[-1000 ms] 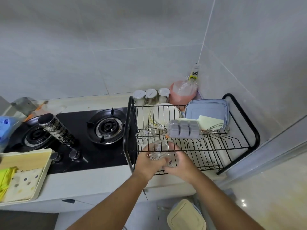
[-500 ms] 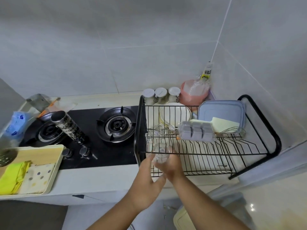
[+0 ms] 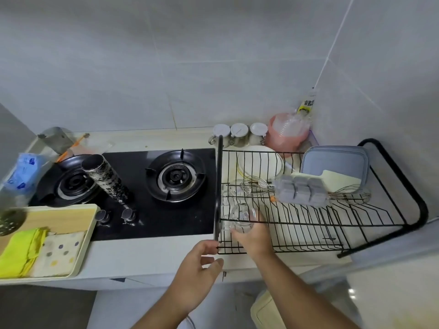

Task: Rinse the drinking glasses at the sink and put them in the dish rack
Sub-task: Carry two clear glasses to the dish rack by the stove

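Clear drinking glass [image 3: 242,218] gripped in the right hand [image 3: 255,236], lying tilted at the near-left corner of the black wire dish rack [image 3: 308,224]; left hand [image 3: 198,276] just left of it, fingers loosely spread, empty, over the bench [image 3: 142,255] edge

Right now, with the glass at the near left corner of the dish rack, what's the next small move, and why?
Probably lower the glass onto the wires and let go. The right hand holds it at the dish rack's near left corner, where the spot under it looks free, and the left hand is off it, open, so nothing else steadies it.
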